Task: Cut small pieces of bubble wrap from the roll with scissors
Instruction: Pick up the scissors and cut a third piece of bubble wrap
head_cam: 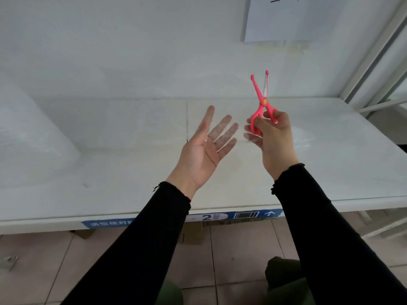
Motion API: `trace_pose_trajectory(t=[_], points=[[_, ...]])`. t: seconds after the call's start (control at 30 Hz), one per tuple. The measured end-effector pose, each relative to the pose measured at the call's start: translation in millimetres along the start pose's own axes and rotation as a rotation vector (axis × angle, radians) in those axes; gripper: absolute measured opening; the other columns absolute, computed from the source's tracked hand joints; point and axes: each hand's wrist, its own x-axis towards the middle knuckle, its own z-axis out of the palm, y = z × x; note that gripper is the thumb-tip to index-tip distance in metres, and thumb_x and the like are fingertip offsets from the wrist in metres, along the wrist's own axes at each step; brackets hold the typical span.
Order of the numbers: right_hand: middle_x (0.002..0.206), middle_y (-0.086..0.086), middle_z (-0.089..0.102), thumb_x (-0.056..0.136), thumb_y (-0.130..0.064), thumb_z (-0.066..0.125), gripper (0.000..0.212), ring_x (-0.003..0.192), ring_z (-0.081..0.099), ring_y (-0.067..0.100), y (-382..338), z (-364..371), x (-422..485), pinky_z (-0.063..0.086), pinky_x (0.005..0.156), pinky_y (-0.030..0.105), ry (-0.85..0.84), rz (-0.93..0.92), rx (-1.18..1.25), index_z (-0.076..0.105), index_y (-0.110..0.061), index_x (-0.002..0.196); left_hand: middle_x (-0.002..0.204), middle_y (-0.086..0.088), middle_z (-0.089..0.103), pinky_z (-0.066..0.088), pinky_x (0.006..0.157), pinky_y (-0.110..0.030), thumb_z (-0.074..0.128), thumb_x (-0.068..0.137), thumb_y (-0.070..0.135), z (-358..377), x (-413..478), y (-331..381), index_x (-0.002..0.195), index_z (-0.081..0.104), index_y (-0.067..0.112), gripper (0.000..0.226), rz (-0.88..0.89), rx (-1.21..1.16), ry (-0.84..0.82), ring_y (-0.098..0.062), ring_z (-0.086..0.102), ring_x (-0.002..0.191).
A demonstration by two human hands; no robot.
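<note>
The bubble wrap roll (33, 133) lies on the table (330, 172), far left of both hands. The nearer left hand (204, 150) is spread flat, its fingertips hazy behind film. The right hand (275, 142) grips pink scissors (263, 102), blades apart and pointing up.

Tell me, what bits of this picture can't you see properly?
All in the head view:
1. Paper sign: cut off by the top edge, so its writing is unreadable.
2. Blue label: partly hidden behind the left sleeve.
3. Bubble wrap roll: blurred, white on white, cut by the left edge.
4. Scissors: handle loops partly covered by the right hand.
5. Left hand: fingers look hazy; cannot tell what covers them.
</note>
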Motion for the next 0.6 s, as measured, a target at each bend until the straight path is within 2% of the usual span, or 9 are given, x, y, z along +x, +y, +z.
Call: trace_pose_trajectory(t=[0.13,0.2,0.3,0.37,0.47,0.6], points=[[0.093,0.011,0.065,0.091,0.000,0.057,0.029,0.071,0.065,0.021,2.4,-10.0,2.3,0.051,0.061,0.027,-0.072,0.021,0.009,0.047,-0.009,0.117,0.143,-0.008,0.060,0.050,0.104,-0.044,0.046,0.106,0.031,-1.5,5.4,16.2,0.148,0.047,0.034,0.043,-0.001,0.097,-0.038,-0.031,0.062,0.126],[0.097,0.008,0.066,0.092,-0.006,0.061,0.020,0.080,0.065,0.022,0.7,-13.6,1.0,0.053,0.067,0.028,-0.081,0.030,0.037,0.051,-0.015,0.109,0.143,-0.007,0.060,0.053,0.102,-0.041,0.043,0.107,0.030,-3.1,9.2,21.9,0.150,0.043,0.034,0.043,0.045,0.105,-0.041,-0.030,0.062,0.126],[0.093,-0.002,0.064,0.095,-0.023,0.065,0.006,0.090,0.063,0.021,4.4,-18.5,-13.6,0.055,0.076,0.034,-0.157,0.169,0.030,0.060,-0.020,0.096,0.148,-0.007,0.056,0.051,0.103,-0.039,0.037,0.109,0.032,-4.7,14.6,28.8,0.153,0.036,0.037,0.044,0.183,0.048,-0.030,-0.027,0.061,0.128],[0.093,-0.002,0.064,0.094,-0.033,0.065,0.015,0.090,0.062,0.021,12.0,-20.5,-32.4,0.055,0.078,0.037,-0.287,0.256,-0.048,0.065,-0.018,0.092,0.151,-0.007,0.052,0.047,0.109,-0.040,0.035,0.110,0.034,-4.7,18.1,32.3,0.154,0.032,0.039,0.045,0.255,0.042,-0.024,-0.025,0.059,0.130],[0.101,0.002,0.064,0.089,-0.040,0.064,0.029,0.090,0.063,0.019,16.5,-17.0,-61.0,0.056,0.080,0.039,-0.480,0.302,-0.160,0.067,-0.013,0.097,0.153,-0.008,0.049,0.045,0.111,-0.040,0.034,0.110,0.035,-2.9,21.0,36.5,0.155,0.029,0.041,0.046,0.328,0.037,-0.009,-0.024,0.059,0.130],[0.100,0.000,0.067,0.093,-0.048,0.060,0.041,0.090,0.060,0.016,15.8,-7.2,-74.9,0.055,0.084,0.040,-0.597,0.280,-0.321,0.066,-0.008,0.103,0.153,-0.007,0.049,0.045,0.111,-0.039,0.035,0.110,0.035,3.2,18.9,38.4,0.155,0.030,0.041,0.046,0.381,0.034,-0.005,-0.023,0.058,0.131]])
